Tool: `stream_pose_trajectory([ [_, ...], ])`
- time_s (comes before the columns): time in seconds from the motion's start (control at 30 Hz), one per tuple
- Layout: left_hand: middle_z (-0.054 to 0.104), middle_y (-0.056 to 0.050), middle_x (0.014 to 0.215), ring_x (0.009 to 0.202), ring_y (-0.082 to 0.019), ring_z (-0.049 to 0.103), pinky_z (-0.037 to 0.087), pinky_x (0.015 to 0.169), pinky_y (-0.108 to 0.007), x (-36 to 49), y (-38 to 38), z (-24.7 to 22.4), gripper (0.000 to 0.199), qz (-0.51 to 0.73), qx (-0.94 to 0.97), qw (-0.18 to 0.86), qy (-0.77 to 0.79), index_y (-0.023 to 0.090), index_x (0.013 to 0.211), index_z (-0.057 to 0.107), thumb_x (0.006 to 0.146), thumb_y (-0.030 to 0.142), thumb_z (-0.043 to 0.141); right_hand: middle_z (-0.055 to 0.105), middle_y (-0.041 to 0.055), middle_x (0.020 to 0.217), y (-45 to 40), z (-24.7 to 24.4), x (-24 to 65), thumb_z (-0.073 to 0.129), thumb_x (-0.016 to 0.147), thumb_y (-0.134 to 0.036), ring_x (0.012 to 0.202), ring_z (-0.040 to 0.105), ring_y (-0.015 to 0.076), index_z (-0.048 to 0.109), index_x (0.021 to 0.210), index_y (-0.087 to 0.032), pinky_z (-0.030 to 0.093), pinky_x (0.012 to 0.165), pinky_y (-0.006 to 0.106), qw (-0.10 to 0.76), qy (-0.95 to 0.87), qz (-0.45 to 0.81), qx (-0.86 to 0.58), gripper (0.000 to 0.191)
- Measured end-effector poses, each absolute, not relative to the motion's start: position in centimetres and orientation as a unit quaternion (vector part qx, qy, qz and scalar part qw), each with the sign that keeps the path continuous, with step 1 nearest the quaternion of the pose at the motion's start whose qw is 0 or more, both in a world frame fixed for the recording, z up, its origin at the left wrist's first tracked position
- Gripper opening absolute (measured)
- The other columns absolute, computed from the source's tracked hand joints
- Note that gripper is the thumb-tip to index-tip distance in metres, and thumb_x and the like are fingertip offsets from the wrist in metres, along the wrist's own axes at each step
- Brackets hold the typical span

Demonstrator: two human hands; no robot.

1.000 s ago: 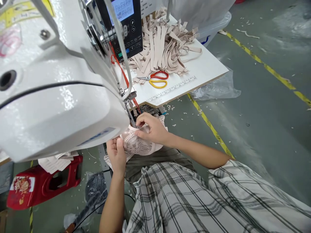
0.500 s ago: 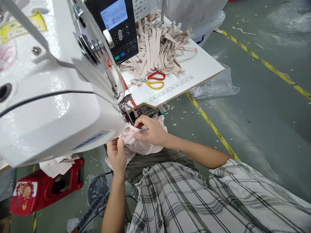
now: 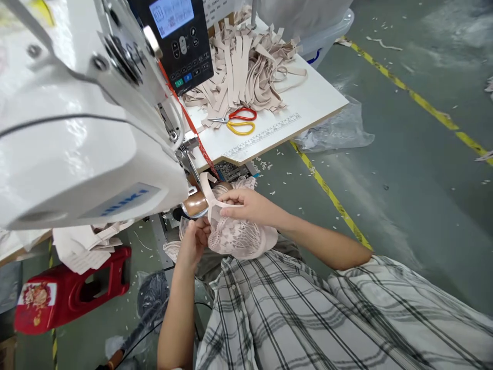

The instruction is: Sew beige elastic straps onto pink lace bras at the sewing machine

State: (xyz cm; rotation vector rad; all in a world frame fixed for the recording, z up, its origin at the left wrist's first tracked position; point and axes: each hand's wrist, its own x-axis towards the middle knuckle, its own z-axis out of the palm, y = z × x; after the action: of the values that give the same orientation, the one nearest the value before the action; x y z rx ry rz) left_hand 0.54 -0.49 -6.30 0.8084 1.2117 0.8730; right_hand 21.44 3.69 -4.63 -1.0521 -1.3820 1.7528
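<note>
One red stool point(image 3: 50, 306) sits at 8 o'clock from the lace garment point(image 3: 241, 237), its top edge partly behind pale sheets. The white machine head point(image 3: 92, 169) fills 10 o'clock, cut off by the frame. My left hand point(image 3: 195, 241) has its fingers curled in at the garment's left edge, tips half hidden, so can't tell if they're really closed on it. Garment's right under the machine's front end, lap side, far edge hidden behind my right hand point(image 3: 250, 206), which pinches the pale band. Scissors point(image 3: 242, 123) lie at 12 o'clock, plus a see-through bag point(image 3: 341, 128) at 2, partly under the tabletop point(image 3: 319, 97).
</note>
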Motion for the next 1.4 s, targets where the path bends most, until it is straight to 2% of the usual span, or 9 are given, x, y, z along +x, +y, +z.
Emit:
stream_pose_trajectory([
  [0.17, 0.071, -0.010, 0.084, 0.083, -0.025, 0.068, 0.053, 0.068, -0.033, 2.8, -1.3, -6.1, 0.070, 0.359, 0.332, 0.726, 0.484, 0.016, 0.092, 0.070, 0.078, 0.082, 0.052, 0.076, 0.0041, 0.096, 1.4, -4.4, 23.9, 0.070, 0.085, -0.047, 0.088, 0.068, 0.0186, 0.077, 0.100, -0.019, 0.051, 0.079, 0.031, 0.301, -0.518, 0.701, -0.387, 0.033],
  [0.27, 0.068, -0.007, 0.079, 0.079, -0.022, 0.065, 0.053, 0.070, -0.032, 4.4, -1.2, -5.4, 0.059, 0.380, 0.339, 0.708, 0.489, 0.017, 0.084, 0.067, 0.082, 0.076, 0.055, 0.076, 0.0034, 0.094, 0.4, -4.3, 24.1, 0.070, 0.085, -0.046, 0.086, 0.068, 0.0186, 0.077, 0.101, -0.019, 0.052, 0.079, 0.032, 0.282, -0.537, 0.690, -0.395, 0.033],
  [0.47, 0.054, 0.003, 0.056, 0.052, -0.011, 0.048, 0.041, 0.055, -0.023, 5.7, -2.1, -3.3, 0.041, 0.416, 0.424, 0.594, 0.542, 0.020, 0.065, 0.055, 0.093, 0.049, 0.060, 0.076, 0.0036, 0.100, -0.9, -4.7, 23.9, 0.074, 0.083, -0.042, 0.090, 0.069, 0.0174, 0.076, 0.104, -0.020, 0.053, 0.081, 0.029, 0.295, -0.504, 0.715, -0.383, 0.031],
  [0.83, 0.050, 0.004, 0.049, 0.043, -0.010, 0.043, 0.033, 0.047, -0.024, 5.0, -3.2, -2.3, 0.045, 0.417, 0.433, 0.557, 0.573, 0.020, 0.062, 0.054, 0.096, 0.049, 0.056, 0.075, 0.0026, 0.086, -1.7, -5.9, 22.3, 0.081, 0.076, -0.044, 0.077, 0.070, 0.0159, 0.075, 0.096, -0.018, 0.054, 0.076, 0.030, 0.311, -0.330, 0.836, -0.310, 0.033],
  [0.97, 0.065, -0.001, 0.075, 0.072, -0.015, 0.059, 0.049, 0.071, -0.025, 3.3, -3.2, -2.1, 0.032, 0.426, 0.372, 0.646, 0.512, 0.019, 0.077, 0.069, 0.091, 0.047, 0.064, 0.073, 0.0057, 0.101, -1.4, -7.2, 22.3, 0.065, 0.089, -0.052, 0.086, 0.067, 0.0175, 0.071, 0.111, -0.021, 0.050, 0.075, 0.029, 0.290, -0.548, 0.691, -0.373, 0.039],
  [1.07, 0.067, -0.003, 0.078, 0.085, -0.020, 0.066, 0.054, 0.088, -0.035, 0.3, -3.0, 0.0, 0.028, 0.416, 0.287, 0.760, 0.408, 0.018, 0.083, 0.073, 0.089, 0.045, 0.068, 0.072, 0.0086, 0.097, -1.2, -9.7, 22.8, 0.049, 0.098, -0.053, 0.085, 0.064, 0.0199, 0.070, 0.108, -0.019, 0.044, 0.071, 0.029, 0.172, -0.766, 0.487, -0.382, 0.041],
  [1.17, 0.061, 0.002, 0.065, 0.072, -0.015, 0.066, 0.058, 0.084, -0.035, -4.4, -2.3, 2.9, 0.025, 0.521, 0.227, 0.729, 0.381, 0.018, 0.072, 0.066, 0.095, 0.027, 0.061, 0.071, 0.0086, 0.086, -1.6, -12.1, 23.9, 0.034, 0.104, -0.049, 0.077, 0.062, 0.0200, 0.068, 0.095, -0.019, 0.040, 0.066, 0.029, 0.076, -0.860, 0.390, -0.322, 0.047],
  [1.3, 0.059, 0.006, 0.061, 0.057, -0.009, 0.060, 0.059, 0.070, -0.031, -12.4, -1.3, 5.6, 0.041, 0.681, 0.132, 0.629, 0.351, 0.017, 0.081, 0.058, 0.108, 0.024, 0.027, 0.067, 0.0078, 0.081, -1.8, -12.0, 26.1, 0.031, 0.105, -0.041, 0.079, 0.061, 0.0211, 0.067, 0.092, -0.020, 0.045, 0.076, 0.034, 0.098, -0.867, 0.367, -0.323, 0.044],
  [1.4, 0.056, 0.008, 0.056, 0.051, -0.008, 0.055, 0.052, 0.059, -0.026, -17.9, -1.1, 5.8, 0.038, 0.753, 0.112, 0.550, 0.343, 0.018, 0.078, 0.051, 0.108, 0.025, 0.029, 0.068, 0.0072, 0.085, -1.1, -10.2, 27.4, 0.039, 0.103, -0.044, 0.086, 0.062, 0.0222, 0.068, 0.089, -0.023, 0.048, 0.089, 0.039, 0.109, -0.834, 0.420, -0.341, 0.038],
])
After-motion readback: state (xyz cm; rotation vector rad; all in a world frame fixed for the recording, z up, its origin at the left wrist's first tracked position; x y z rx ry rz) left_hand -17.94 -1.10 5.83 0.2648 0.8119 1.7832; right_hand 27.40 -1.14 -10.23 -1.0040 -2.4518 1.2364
